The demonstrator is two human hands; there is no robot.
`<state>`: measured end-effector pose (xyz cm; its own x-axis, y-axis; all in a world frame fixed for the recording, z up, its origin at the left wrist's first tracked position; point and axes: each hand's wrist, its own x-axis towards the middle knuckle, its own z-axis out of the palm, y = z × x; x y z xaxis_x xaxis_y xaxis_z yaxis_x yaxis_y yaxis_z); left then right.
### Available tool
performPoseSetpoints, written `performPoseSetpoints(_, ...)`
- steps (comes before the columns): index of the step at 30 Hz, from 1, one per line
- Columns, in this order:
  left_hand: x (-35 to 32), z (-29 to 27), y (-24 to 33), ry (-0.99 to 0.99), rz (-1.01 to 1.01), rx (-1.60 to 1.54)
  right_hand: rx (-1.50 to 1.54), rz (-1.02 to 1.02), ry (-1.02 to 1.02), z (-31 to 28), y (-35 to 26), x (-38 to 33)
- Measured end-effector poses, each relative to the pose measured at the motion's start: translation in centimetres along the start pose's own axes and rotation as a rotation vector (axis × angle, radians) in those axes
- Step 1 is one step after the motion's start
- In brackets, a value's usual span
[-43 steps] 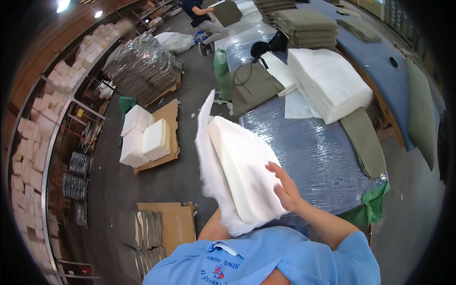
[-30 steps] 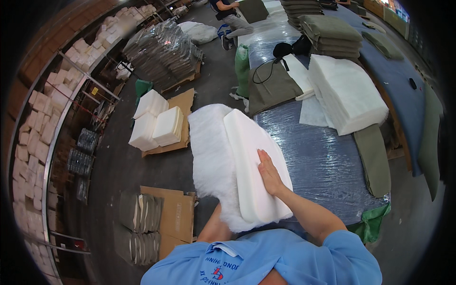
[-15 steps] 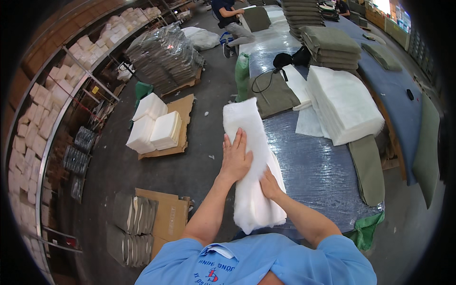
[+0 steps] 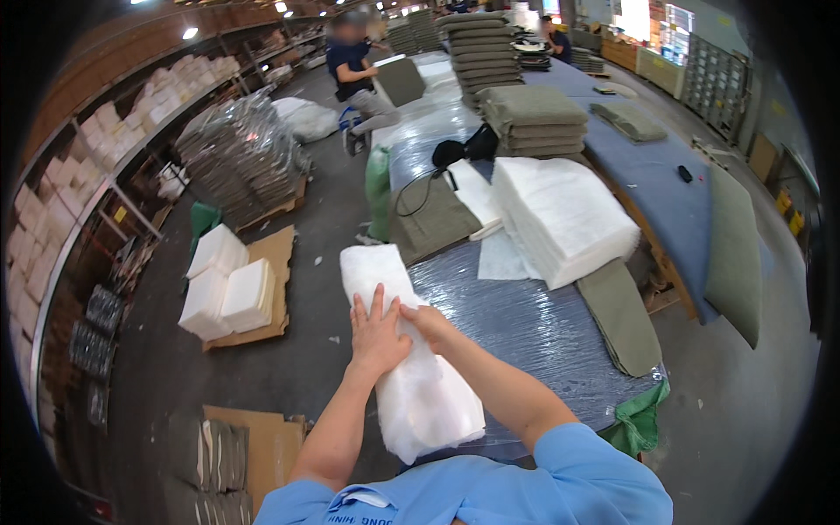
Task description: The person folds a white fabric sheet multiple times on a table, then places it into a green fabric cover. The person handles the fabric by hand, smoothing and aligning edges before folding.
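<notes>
A white wadding pad (image 4: 404, 350), folded into a long thick roll, lies along the left edge of a plastic-covered table (image 4: 542, 332). My left hand (image 4: 378, 331) presses flat on its middle with fingers spread. My right hand (image 4: 430, 322) is beside it, fingers tucked into the fold of the pad. A stack of white wadding sheets (image 4: 560, 219) sits further back on the table.
An olive cover (image 4: 430, 223) and a black cable lie beyond the pad. Olive cushions (image 4: 532, 118) are stacked at the back. White foam blocks (image 4: 229, 293) rest on cardboard on the floor to the left. A seated person (image 4: 359, 74) works far off. A green bag (image 4: 643, 420) hangs at the table corner.
The pad was held up and open, then folded over and laid down on the table edge. Both hands now press it into a narrower roll.
</notes>
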<state>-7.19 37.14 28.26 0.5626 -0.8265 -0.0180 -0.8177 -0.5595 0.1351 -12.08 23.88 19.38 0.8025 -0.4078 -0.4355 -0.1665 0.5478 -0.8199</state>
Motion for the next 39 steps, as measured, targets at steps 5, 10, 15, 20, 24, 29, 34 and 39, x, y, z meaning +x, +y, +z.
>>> performPoseSetpoints(5,0.5,0.2,0.8,0.012,-0.021,-0.004,-0.372,-0.291,0.246,0.3,-0.2,-0.3)
performPoseSetpoints(10,0.3,0.0,-0.2,-0.031,-0.008,0.016,-0.525,-0.316,0.32,0.5,1.1,-0.6)
performPoseSetpoints(15,3.1,0.6,-1.2,0.081,0.084,-0.587,-0.526,-0.451,0.51,-1.9,3.6,1.5)
performPoseSetpoints(20,7.5,2.9,-8.6,0.212,-0.246,-1.455,-0.413,-0.389,0.417,-0.7,3.5,0.9)
performPoseSetpoints(24,11.5,5.2,-6.2,0.188,-0.176,-1.673,-0.314,-0.441,0.392,-1.2,4.0,0.7)
performPoseSetpoints(29,15.0,2.9,-11.1,0.127,-0.042,-0.93,-0.347,-0.388,0.281,1.2,3.4,-0.3)
performPoseSetpoints(34,17.9,1.2,-5.4,-0.061,-0.128,-0.143,-0.309,-0.452,0.365,-1.1,4.1,1.0)
performPoseSetpoints(39,14.6,0.4,-6.0,0.351,-0.026,-0.393,-0.287,-0.442,0.347,0.0,3.9,1.5)
